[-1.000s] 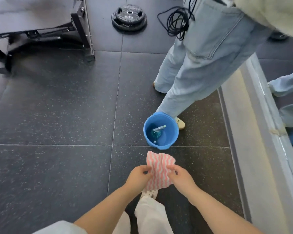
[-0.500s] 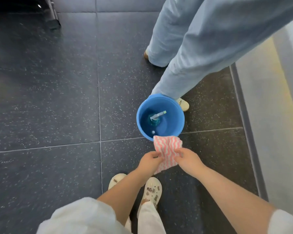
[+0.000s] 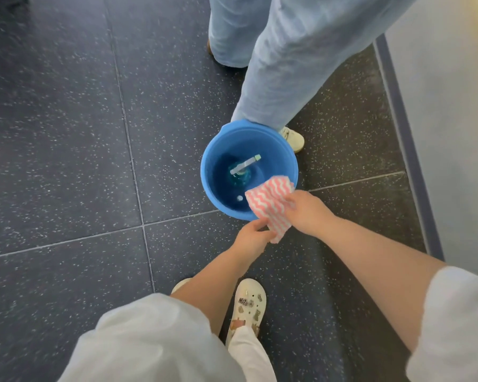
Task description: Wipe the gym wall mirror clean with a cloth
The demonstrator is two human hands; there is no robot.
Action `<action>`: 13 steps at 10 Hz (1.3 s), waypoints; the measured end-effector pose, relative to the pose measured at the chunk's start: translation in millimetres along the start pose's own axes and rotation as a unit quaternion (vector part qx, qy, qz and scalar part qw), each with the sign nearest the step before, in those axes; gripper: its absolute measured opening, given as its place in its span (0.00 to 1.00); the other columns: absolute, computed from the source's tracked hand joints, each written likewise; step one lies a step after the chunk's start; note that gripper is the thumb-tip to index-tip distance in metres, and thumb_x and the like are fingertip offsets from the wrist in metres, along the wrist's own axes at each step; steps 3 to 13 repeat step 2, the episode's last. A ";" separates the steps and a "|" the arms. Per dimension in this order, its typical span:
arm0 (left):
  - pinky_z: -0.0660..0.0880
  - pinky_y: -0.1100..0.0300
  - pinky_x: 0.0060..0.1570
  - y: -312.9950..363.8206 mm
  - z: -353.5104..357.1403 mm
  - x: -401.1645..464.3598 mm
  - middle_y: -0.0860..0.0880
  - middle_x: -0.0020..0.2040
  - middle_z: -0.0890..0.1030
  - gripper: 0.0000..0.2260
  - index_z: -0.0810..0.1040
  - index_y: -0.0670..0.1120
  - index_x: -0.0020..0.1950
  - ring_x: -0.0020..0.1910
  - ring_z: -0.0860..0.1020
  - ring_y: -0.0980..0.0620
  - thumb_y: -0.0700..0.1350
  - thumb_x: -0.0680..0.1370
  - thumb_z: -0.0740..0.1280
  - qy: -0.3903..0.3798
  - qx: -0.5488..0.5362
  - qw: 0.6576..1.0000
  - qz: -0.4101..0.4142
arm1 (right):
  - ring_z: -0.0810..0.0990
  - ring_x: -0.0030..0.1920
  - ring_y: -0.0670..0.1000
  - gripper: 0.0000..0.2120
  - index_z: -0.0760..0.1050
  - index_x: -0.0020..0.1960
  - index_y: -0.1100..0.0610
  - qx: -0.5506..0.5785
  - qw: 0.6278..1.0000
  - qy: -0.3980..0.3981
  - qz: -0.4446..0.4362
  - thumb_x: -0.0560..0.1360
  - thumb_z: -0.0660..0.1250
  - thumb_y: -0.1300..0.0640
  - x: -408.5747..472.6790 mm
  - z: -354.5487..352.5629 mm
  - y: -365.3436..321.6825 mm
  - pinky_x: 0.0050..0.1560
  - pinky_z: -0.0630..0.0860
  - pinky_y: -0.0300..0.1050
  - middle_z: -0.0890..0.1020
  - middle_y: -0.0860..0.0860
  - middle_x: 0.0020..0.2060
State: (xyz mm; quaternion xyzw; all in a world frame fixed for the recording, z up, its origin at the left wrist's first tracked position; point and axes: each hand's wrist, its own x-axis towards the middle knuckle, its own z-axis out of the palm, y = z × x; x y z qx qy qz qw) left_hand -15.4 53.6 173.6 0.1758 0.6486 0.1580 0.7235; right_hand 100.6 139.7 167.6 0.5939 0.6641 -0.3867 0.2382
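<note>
Both hands pinch a pink-striped cloth (image 3: pixel 269 201) over a blue bucket (image 3: pixel 213 188) w/ spray bottle (image 3: pixel 242 172) inside: right hand (image 3: pixel 305 212) at top, left hand (image 3: pixel 250 238) at bottom.

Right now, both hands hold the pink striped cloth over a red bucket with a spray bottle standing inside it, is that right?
Not quite: the bucket is blue, not red, as the head view shows. The left hand and right hand do hold the pink striped cloth over it, with the spray bottle inside.

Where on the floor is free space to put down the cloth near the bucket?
Bare tiles lie left of the blue bucket, and to its right up to the wall base. Crowded: behind it stand the jeans legs; before it, both hands hold the cloth.
</note>
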 end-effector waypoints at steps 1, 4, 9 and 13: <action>0.69 0.60 0.54 -1.1 -3.8 1.4 0.51 0.64 0.71 0.20 0.68 0.47 0.72 0.56 0.71 0.54 0.39 0.80 0.62 0.011 0.004 1.000 0.001 | 0.73 0.62 0.57 0.20 0.68 0.70 0.56 0.000 1.000 0.010 -0.019 0.79 0.57 0.55 7.3 -1.4 5.7 0.61 0.71 0.50 0.69 0.56 0.68; 0.71 0.59 0.53 0.1 -12.3 -9.4 0.50 0.67 0.71 0.20 0.67 0.45 0.72 0.55 0.73 0.52 0.40 0.80 0.61 0.025 0.019 0.999 -0.009 | 0.69 0.67 0.57 0.21 0.68 0.72 0.57 0.003 1.000 0.010 -0.013 0.79 0.60 0.56 -9.2 -8.4 4.3 0.66 0.68 0.51 0.62 0.54 0.74; 0.71 0.59 0.53 0.1 -12.3 -9.4 0.50 0.67 0.71 0.20 0.67 0.45 0.72 0.55 0.73 0.52 0.40 0.80 0.61 0.025 0.019 0.999 -0.009 | 0.69 0.67 0.57 0.21 0.68 0.72 0.57 0.003 1.000 0.010 -0.013 0.79 0.60 0.56 -9.2 -8.4 4.3 0.66 0.68 0.51 0.62 0.54 0.74; 0.71 0.59 0.53 0.1 -12.3 -9.4 0.50 0.67 0.71 0.20 0.67 0.45 0.72 0.55 0.73 0.52 0.40 0.80 0.61 0.025 0.019 0.999 -0.009 | 0.69 0.67 0.57 0.21 0.68 0.72 0.57 0.003 1.000 0.010 -0.013 0.79 0.60 0.56 -9.2 -8.4 4.3 0.66 0.68 0.51 0.62 0.54 0.74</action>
